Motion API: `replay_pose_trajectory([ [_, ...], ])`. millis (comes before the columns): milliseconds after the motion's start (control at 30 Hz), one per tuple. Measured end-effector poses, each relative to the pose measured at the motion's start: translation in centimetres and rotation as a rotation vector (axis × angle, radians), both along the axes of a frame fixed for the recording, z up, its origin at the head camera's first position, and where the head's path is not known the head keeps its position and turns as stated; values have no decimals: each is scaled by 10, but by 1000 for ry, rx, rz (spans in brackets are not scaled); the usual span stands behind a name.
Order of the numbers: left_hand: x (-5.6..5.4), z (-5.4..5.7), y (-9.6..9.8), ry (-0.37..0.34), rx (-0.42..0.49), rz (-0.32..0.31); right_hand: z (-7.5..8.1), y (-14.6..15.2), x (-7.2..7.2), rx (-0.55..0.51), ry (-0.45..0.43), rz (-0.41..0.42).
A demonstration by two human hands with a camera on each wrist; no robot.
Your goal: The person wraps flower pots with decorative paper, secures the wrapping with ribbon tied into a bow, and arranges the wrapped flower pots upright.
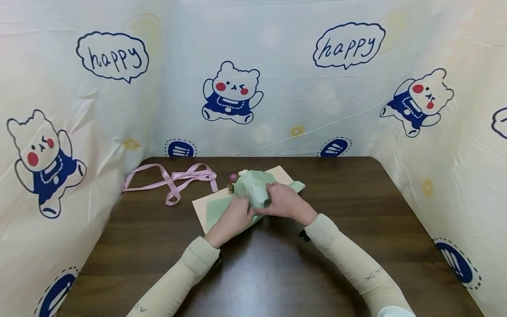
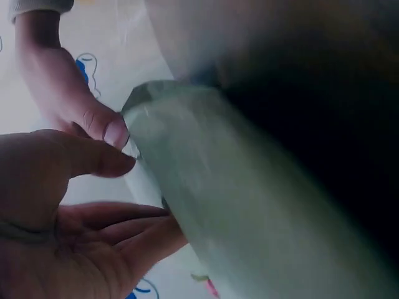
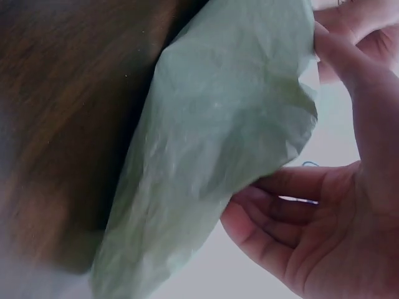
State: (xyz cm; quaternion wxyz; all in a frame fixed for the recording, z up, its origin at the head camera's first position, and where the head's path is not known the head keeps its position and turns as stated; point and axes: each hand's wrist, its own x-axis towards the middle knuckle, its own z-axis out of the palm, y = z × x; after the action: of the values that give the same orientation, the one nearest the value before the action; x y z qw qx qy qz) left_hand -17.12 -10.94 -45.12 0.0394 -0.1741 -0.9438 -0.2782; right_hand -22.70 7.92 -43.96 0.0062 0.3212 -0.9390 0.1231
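Pale green wrapping paper [image 1: 253, 187] is folded round a small bunch of flowers [image 1: 233, 178]; only some pink and cream blooms show at its left end. My left hand [image 1: 235, 215] holds the paper's near edge, and in the left wrist view its thumb and fingers meet the rim of the green paper [image 2: 249, 187]. Close beside it, my right hand [image 1: 285, 200] grips the right part of the fold. Seen from the right wrist, the right hand [image 3: 349, 218] has its thumb at the edge of the paper [image 3: 218, 124] and its fingertips partly hidden behind it.
Beneath the green paper lies a cream sheet [image 1: 281, 175], set at a slant on the dark wooden table [image 1: 340, 264]. A loosely looped pink ribbon [image 1: 166, 180] is at the back left. Printed cloth [image 1: 277, 101] hangs round the table's back and sides.
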Motion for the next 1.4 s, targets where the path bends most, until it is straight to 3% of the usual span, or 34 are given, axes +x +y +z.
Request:
replay_pose_trajectory([
  [133, 0, -1, 3, -104, 17, -20, 2, 5, 0, 2, -32, 30],
  [333, -3, -3, 0, -159, 79, -34, -2, 11, 3, -12, -36, 41],
  [733, -6, -21, 5, -145, 139, -102, -10, 22, 13, -65, -35, 7],
  [1000, -15, -20, 24, -153, 55, -105, -16, 41, 5, -129, -146, -18],
  [1167, -24, -24, 34, -168, 59, -120, -16, 52, 2, -148, -211, -42],
  [1400, -35, -21, 37, -176, 195, -107, -17, 58, -5, -231, -230, -118],
])
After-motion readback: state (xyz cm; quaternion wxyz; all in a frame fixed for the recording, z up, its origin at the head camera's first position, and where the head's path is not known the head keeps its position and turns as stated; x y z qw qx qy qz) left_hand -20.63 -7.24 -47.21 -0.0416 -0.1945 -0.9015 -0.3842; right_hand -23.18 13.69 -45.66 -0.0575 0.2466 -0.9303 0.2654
